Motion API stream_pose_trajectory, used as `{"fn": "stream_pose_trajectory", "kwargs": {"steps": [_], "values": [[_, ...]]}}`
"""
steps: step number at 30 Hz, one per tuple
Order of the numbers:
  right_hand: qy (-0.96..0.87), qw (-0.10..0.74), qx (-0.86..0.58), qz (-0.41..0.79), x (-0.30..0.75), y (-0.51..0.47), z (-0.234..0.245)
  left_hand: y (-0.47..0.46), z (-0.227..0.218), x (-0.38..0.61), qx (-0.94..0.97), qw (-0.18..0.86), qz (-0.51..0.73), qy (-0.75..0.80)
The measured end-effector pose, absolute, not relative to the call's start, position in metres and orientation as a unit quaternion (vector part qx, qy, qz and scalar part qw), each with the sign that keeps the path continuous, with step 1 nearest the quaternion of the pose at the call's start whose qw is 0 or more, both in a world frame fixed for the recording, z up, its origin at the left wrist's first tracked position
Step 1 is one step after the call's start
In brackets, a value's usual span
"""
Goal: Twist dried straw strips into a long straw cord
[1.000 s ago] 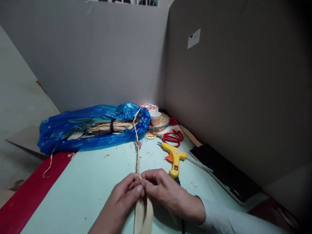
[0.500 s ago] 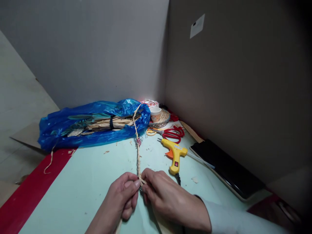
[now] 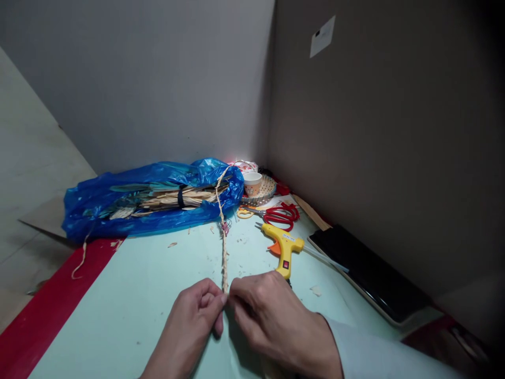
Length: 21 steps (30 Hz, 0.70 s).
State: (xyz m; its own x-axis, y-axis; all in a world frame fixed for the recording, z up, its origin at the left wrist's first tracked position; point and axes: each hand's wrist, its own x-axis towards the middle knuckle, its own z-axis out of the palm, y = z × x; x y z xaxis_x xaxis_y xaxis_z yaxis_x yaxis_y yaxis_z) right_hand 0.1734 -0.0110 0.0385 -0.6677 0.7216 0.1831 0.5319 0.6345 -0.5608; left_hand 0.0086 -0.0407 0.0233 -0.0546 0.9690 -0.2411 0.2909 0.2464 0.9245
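A thin braided straw cord runs from the far side of the table straight toward me. Its far part lies over the blue bag, and a small pinkish clip sits on it partway along. At the near end my left hand pinches the cord between thumb and forefinger. Close beside it on the right, my right hand has its fingers bent and pressed together at the same end. The loose strands there are mostly hidden by my hands.
Back left lies a blue plastic bag around a straw bundle. A yellow glue gun, red-handled scissors, a paper cup on a woven basket and a black tablet-like slab line the right, along the wall.
My right hand has turned over, knuckles higher, and now covers the glue gun's lower end. My left fingers have closed in more at the cord's end. The strands between my hands are less visible.
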Motion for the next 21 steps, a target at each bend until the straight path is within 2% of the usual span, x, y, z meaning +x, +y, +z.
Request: {"fn": "stream_pose_trajectory", "kwargs": {"steps": [3, 9, 12, 17, 19, 21], "values": [[-0.912, 0.202, -0.287, 0.212, 0.17, -0.014, 0.033, -0.042, 0.024, 0.01, 0.486, 0.485, 0.363, 0.63], [-0.968, 0.141, -0.178, 0.112, 0.166, -0.015, 0.024, -0.043, 0.016, 0.008, 0.44, 0.562, 0.401, 0.574], [-0.971, 0.152, -0.16, 0.096, 0.167, -0.013, 0.029, -0.043, 0.016, 0.006, 0.427, 0.571, 0.409, 0.569], [-0.865, 0.26, -0.339, 0.263, 0.171, -0.005, 0.046, -0.044, 0.026, 0.004, 0.404, 0.564, 0.435, 0.575], [-0.815, 0.261, -0.379, 0.354, 0.171, 0.002, 0.047, -0.044, 0.028, 0.004, 0.4, 0.569, 0.446, 0.564], [-0.783, 0.227, -0.36, 0.454, 0.171, 0.007, 0.042, -0.044, 0.029, 0.004, 0.404, 0.575, 0.448, 0.552]]}}
